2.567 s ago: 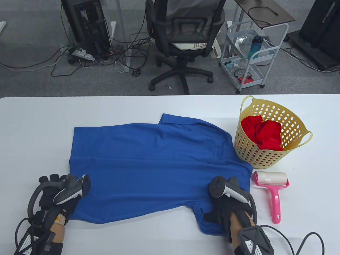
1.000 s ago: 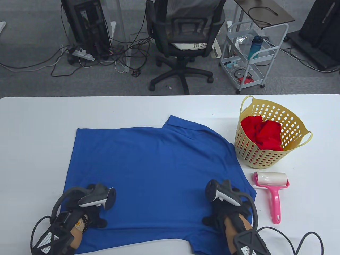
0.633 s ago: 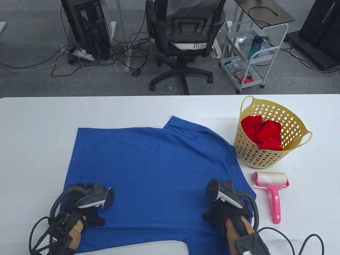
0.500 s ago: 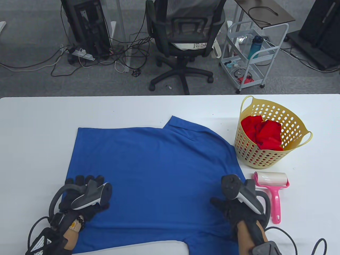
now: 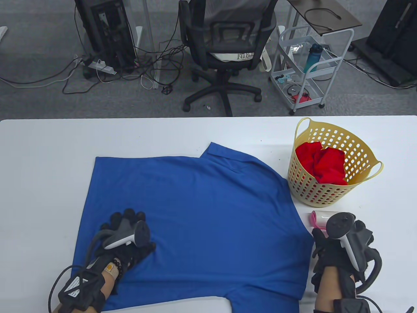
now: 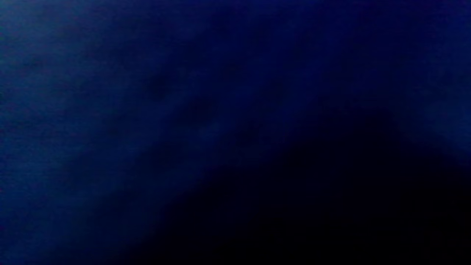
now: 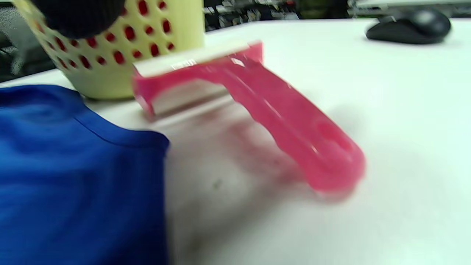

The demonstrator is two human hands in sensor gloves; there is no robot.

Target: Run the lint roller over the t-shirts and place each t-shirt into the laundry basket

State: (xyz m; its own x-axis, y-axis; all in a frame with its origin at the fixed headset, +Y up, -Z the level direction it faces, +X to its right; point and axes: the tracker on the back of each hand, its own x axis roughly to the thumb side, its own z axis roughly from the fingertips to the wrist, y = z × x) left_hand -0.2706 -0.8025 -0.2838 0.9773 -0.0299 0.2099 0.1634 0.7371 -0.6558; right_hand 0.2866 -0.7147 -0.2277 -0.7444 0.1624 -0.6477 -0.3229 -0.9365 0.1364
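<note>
A blue t-shirt [image 5: 202,202] lies spread flat on the white table [image 5: 49,146]. My left hand [image 5: 125,225] rests on its near left part with fingers straight; the left wrist view shows only dark blue fabric [image 6: 110,110]. The pink lint roller [image 5: 317,219] lies right of the shirt, mostly hidden under my right hand [image 5: 335,251]. In the right wrist view the lint roller [image 7: 265,103] lies on the table with no fingers round its handle, and one fingertip [image 7: 77,14] shows at the top. The yellow laundry basket [image 5: 325,195] holds a red t-shirt [image 5: 325,163].
The basket [image 7: 110,73] stands just behind the roller head, close to the shirt's edge [image 7: 66,165]. A black mouse [image 7: 408,25] lies further off on the table. Beyond the table's far edge stand an office chair [image 5: 224,49] and a white cart [image 5: 309,65].
My right hand left the shirt and moved right, over the lint roller. My left hand slid up and right on the shirt. Before that, the shirt shifted toward the near edge and was smoothed.
</note>
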